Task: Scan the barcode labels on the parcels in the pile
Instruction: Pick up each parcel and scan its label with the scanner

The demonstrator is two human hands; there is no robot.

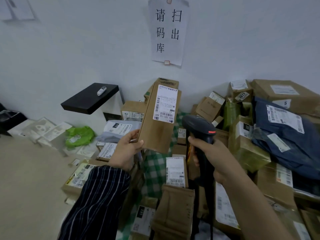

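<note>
Box [159, 129]: long brown carton, held up over the pile [209, 108], near upright, top leaning slightly right. Its white label [165, 105] faces the wearer; the print reads upside down, with barcodes along the left edge and near the bottom. Left grip [127, 148] pinches the box at its lower left corner, thumb on the front face, fingers behind. Striped sleeve [97, 201] runs back from that wrist. Right grip [209, 153], bare forearm, is curled tight round the handle of a black scanner [197, 123]. The scanner head sits just right of the box's lower half, a narrow gap between them, and a red light shows on its top. Directly below lies a second box [176, 172] with a similar label, on green checked cloth [154, 167]. The pile spreads right and back to the wall: brown cartons, a blue bag [280, 135] with labels, olive-wrapped parcels. At left, a green bag [78, 135] lies on the floor beside flat white packets. A black shelf [91, 98] juts from the wall with a small white device [101, 90] on top. A paper notice [168, 32] with large characters is taped to the wall above.
</note>
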